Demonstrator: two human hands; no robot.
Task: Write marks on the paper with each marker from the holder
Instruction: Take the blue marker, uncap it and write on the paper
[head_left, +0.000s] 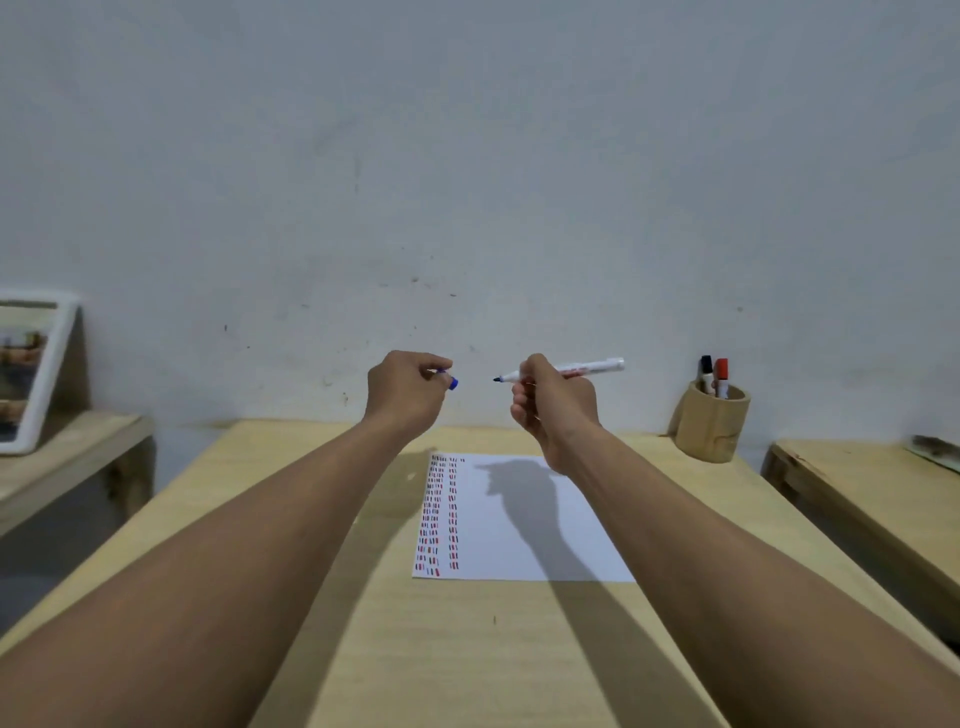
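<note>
My right hand (553, 402) grips a white marker (587, 368) held level in the air, its uncapped blue tip pointing left. My left hand (408, 392) pinches the marker's blue cap (452, 383), a short gap from the tip. Both hands hover above the far end of a white paper (524, 525) lying on the wooden table (467, 649). Columns of short red, blue and black marks run down the paper's left side. A wooden holder (710, 428) at the table's back right corner holds a black marker (706, 371) and a red marker (721, 375).
A grey wall stands right behind the table. A lower wooden shelf (67, 457) on the left carries a white-framed picture (31, 369). Another wooden table (872, 488) sits to the right across a narrow gap.
</note>
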